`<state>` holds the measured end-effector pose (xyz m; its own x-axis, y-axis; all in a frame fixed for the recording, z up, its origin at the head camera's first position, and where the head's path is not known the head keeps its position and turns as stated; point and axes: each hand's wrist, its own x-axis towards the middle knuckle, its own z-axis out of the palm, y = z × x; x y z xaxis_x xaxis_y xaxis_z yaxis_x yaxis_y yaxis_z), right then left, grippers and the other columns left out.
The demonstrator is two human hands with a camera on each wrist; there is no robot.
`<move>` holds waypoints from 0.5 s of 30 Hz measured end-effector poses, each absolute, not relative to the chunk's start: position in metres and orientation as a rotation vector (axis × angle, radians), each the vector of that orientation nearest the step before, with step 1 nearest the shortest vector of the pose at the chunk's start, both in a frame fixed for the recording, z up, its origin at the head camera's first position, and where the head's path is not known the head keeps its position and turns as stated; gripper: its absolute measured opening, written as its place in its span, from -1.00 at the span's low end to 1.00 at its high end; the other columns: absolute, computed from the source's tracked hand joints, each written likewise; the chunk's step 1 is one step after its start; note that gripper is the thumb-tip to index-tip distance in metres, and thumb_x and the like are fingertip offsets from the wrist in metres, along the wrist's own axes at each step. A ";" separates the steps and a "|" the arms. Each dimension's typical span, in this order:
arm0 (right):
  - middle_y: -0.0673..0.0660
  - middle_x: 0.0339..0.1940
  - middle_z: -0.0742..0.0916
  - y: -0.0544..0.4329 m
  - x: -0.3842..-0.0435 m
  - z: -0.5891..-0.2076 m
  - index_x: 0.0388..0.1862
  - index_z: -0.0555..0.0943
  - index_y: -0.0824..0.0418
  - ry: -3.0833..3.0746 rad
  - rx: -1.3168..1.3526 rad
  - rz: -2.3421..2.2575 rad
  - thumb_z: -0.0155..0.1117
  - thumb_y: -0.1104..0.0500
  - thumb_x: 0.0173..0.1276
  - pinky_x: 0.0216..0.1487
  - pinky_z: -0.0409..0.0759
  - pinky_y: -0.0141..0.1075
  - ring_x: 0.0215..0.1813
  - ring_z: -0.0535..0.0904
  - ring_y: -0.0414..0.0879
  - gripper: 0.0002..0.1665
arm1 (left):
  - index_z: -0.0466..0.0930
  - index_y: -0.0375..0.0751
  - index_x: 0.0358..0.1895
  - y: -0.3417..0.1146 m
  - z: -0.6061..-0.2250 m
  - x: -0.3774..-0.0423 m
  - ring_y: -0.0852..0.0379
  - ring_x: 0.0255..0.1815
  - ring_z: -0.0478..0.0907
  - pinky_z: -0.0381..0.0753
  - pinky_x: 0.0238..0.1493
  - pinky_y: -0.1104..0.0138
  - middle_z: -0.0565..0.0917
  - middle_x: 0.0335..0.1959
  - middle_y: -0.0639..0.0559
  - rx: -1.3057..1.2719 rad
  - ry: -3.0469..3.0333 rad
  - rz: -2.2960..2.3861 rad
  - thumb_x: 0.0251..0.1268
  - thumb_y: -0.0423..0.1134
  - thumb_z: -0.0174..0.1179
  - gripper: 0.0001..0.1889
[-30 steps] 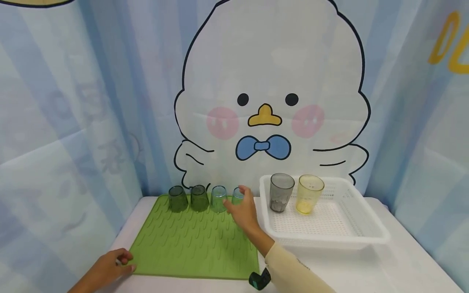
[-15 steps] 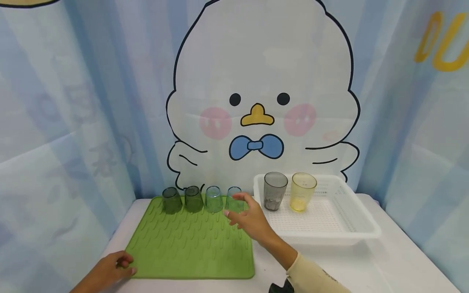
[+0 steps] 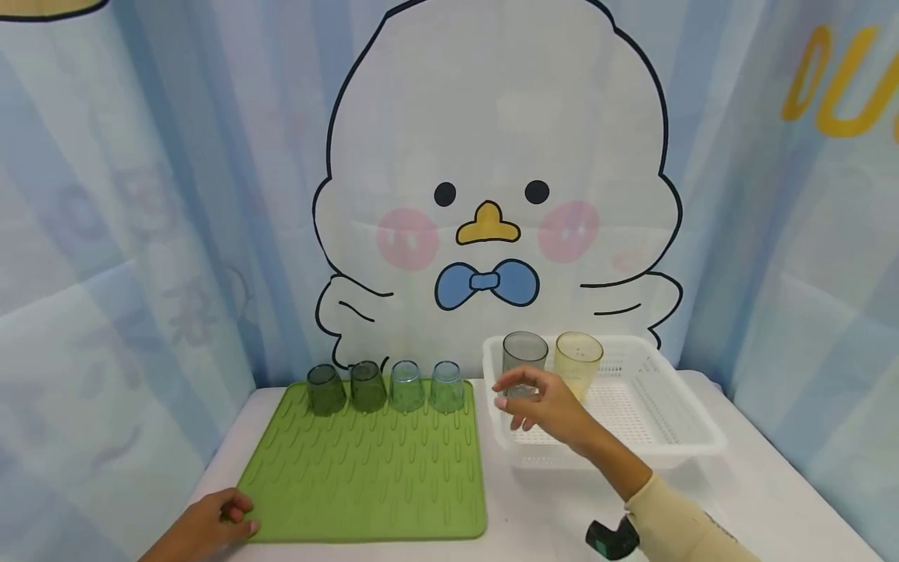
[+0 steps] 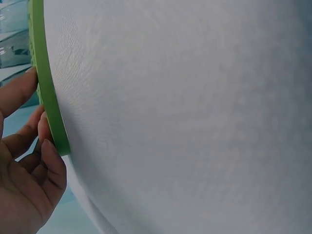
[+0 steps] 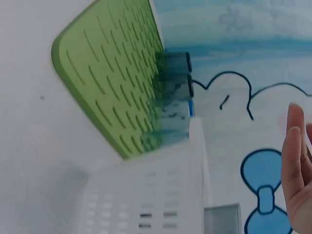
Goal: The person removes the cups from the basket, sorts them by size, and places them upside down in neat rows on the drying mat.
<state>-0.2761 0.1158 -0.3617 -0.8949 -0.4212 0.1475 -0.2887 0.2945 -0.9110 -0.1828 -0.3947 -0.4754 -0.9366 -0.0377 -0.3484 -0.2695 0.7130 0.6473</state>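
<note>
A green ribbed mat (image 3: 365,484) lies on the white table. Along its back edge stand two dark glasses (image 3: 326,392) (image 3: 368,389) and two pale blue glasses (image 3: 406,389) (image 3: 447,389), apparently upside down. My left hand (image 3: 211,521) rests at the mat's front left corner; in the left wrist view its fingertips touch the mat's edge (image 4: 48,92). My right hand (image 3: 548,406) hovers at the white basket's near left side with curved fingers and holds nothing. Behind it a grey glass (image 3: 524,351) and a yellow glass (image 3: 579,361) stand upright in the basket, partly hidden by the hand.
The white perforated basket (image 3: 625,450) stands right of the mat. A dark strap-like piece (image 3: 612,538) shows under the right sleeve (image 3: 677,519). Behind the table hangs a blue and white curtain (image 3: 492,140) with a cartoon bird.
My right hand has drawn away from the rightmost pale blue glass and moved right to the grey glass. The left hand stays at the mat's corner. The head view has shifted slightly.
</note>
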 end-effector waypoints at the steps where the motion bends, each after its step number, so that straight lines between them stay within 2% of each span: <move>1: 0.31 0.06 0.69 0.124 -0.280 -0.361 0.12 0.56 0.32 2.432 -0.663 -1.673 0.38 0.08 0.38 -0.33 0.69 -0.21 -0.39 0.72 -0.01 -0.54 | 0.54 -0.40 -0.07 -0.394 -0.475 -0.182 0.02 -0.23 0.45 0.48 -0.16 0.15 0.54 -0.25 -0.06 -0.242 2.603 1.063 0.25 -0.07 0.40 -0.55; 5: 0.24 -0.05 0.74 0.158 -0.301 -0.355 0.10 0.55 0.38 2.466 -0.636 -1.701 0.36 0.09 0.40 -0.35 0.68 -0.23 -0.42 0.70 -0.05 -0.54 | 0.53 -0.42 -0.08 -0.394 -0.475 -0.183 0.02 -0.23 0.44 0.48 -0.16 0.15 0.53 -0.26 -0.07 -0.239 2.580 1.084 0.26 -0.10 0.39 -0.58; 11: -0.08 -0.22 0.77 0.201 -0.335 -0.351 0.10 0.56 0.37 2.595 -0.480 -1.735 0.31 0.01 0.45 -0.30 0.69 -0.24 -0.43 0.67 -0.14 -0.53 | 0.52 -0.44 -0.06 -0.398 -0.475 -0.185 0.02 -0.22 0.45 0.49 -0.15 0.15 0.54 -0.24 -0.08 -0.237 2.548 1.087 0.26 -0.03 0.39 -0.51; 15: -0.01 -0.19 0.79 0.220 -0.352 -0.352 0.10 0.55 0.37 2.708 -0.346 -1.717 0.27 -0.09 0.46 -0.27 0.69 -0.26 -0.40 0.68 -0.18 -0.45 | 0.52 -0.43 -0.06 -0.398 -0.475 -0.185 0.02 -0.23 0.45 0.49 -0.15 0.15 0.54 -0.25 -0.07 -0.234 2.541 1.079 0.28 -0.02 0.37 -0.51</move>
